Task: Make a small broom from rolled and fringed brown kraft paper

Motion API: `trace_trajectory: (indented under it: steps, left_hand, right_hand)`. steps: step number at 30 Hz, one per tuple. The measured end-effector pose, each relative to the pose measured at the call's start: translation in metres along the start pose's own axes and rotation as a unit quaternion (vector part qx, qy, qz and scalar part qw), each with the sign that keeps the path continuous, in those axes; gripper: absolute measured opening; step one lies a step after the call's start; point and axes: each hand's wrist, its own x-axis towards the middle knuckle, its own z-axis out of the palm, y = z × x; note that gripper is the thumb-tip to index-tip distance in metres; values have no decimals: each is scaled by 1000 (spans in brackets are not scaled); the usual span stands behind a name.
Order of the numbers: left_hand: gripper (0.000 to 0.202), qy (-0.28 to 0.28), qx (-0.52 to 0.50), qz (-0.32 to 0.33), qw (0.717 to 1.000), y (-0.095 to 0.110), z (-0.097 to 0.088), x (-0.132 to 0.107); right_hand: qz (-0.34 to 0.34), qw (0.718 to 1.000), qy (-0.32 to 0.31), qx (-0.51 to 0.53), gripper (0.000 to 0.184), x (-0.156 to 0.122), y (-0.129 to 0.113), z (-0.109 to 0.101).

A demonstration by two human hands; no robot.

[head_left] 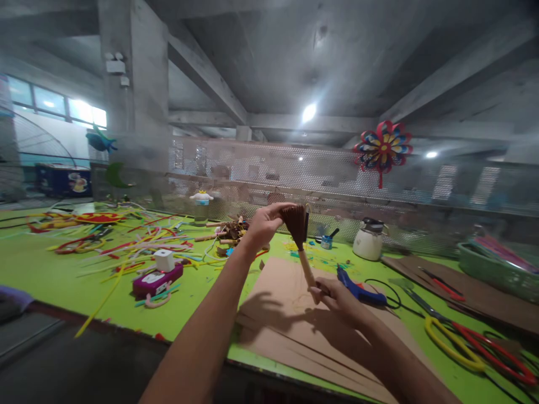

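A brown pleated fan (295, 225) with a tan stick-like handle is held up in front of me, tilted, over a sheet of cardboard (273, 286). Around the lower end of the handle, my right hand (332, 297) is closed. My left hand (267, 227) pinches the upper left edge of the pleats, its fingertips partly hidden behind them. A blue glue gun (357, 289) lies just beyond my right hand, its cord running off to the right. Both hands cast shadows on the cardboard.
Scissors with yellow and red handles (455, 342) lie at the right, near brown sheets and a green basket (484, 269). A white kettle (367, 241) stands behind. Left are a purple power strip (158, 280) and scattered coloured strips (138, 241). A mesh screen (252, 163) bounds the back.
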Motion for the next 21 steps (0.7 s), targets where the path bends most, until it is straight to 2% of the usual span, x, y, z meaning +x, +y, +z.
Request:
trace_trajectory:
  steps: [6,8,12,16,19,21]
  left_hand:
    - [18,140,94,11,986,-29,-4,-1]
    - [13,172,65,2,983,-33,-4,-1]
    - [16,221,-69,-50,972,-32,-6,-2]
    - [29,189,-136,-117,965,-30,-15,-6]
    - [32,130,-76,-204,967,-33,-23,-11]
    - [36,104,-32,-226,968,-36,-28,-14]
  right_hand:
    - [54,998,-32,-17,34,-1,5,-7]
    - [60,997,-45,-24,36,-1,3,-10]
    - [65,995,-60,-37,37,-2,0,-15]
    - [63,995,-76,-26,37,-3,5,-16]
    - [65,994,-80,-29,37,-3,12,-16]
    - [69,994,-83,-34,37,-3,17,-17]
